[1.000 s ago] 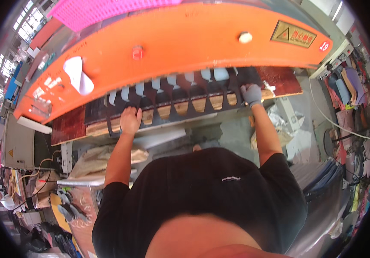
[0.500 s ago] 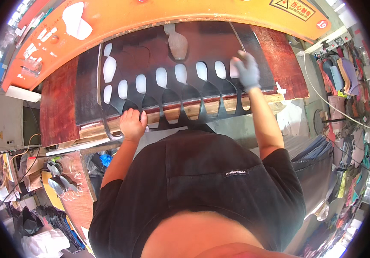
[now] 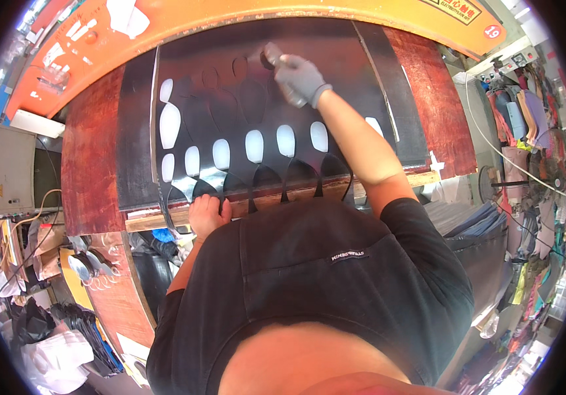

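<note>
A black sheet (image 3: 230,155) lies on the dark work board, its near edge a row of curved cut-outs hanging at the table edge. White sole-shaped patches (image 3: 254,146) show in a row along it. My left hand (image 3: 208,214), bare, is closed on the sheet's near edge at the left, its fingertips partly hidden. Far out over the board, my gloved right hand (image 3: 301,80) grips a sole-shaped cutting die (image 3: 272,55), whose lower part the glove covers. Faint sole outlines mark the dark surface left of it.
An orange machine beam (image 3: 184,27) spans the far side. Reddish boards flank the black surface, the right one (image 3: 431,105) reaching the table's end. A grey electrical box (image 3: 16,178) stands left. Stacked dark sheets (image 3: 460,224) and hanging coloured pieces (image 3: 526,112) are at right.
My right hand has moved from the sheet's right side, where it was open, leftward and away from me onto the die, and closed on it. My left hand stays at the near edge.
</note>
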Demonstrator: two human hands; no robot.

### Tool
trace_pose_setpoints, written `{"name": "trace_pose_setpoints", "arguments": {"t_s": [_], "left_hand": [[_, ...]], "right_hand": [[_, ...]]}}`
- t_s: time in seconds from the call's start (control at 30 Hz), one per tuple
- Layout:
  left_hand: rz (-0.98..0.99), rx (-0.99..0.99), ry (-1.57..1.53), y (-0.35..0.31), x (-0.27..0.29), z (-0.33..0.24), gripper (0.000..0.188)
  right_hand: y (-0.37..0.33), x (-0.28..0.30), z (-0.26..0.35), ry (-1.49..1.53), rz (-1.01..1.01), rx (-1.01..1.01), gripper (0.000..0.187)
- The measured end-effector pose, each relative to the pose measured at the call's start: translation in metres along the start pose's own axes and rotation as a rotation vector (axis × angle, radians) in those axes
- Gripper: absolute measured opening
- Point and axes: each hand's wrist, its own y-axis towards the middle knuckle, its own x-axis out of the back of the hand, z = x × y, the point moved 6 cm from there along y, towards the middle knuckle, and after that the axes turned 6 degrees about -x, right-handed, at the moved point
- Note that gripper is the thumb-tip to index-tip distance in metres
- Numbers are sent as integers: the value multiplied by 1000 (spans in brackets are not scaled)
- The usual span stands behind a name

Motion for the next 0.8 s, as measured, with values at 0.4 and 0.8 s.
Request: {"name": "trace_pose_setpoints", "arguments": {"t_s": [0.4, 0.8], "left_hand": [[-3, 4, 13, -11, 7, -5, 25], [9, 14, 10, -6, 2, 0, 26]], "right_hand": [[-50, 24, 21, -989, -294, 229, 48], [-41, 24, 26, -1022, -325, 213, 41]]}}
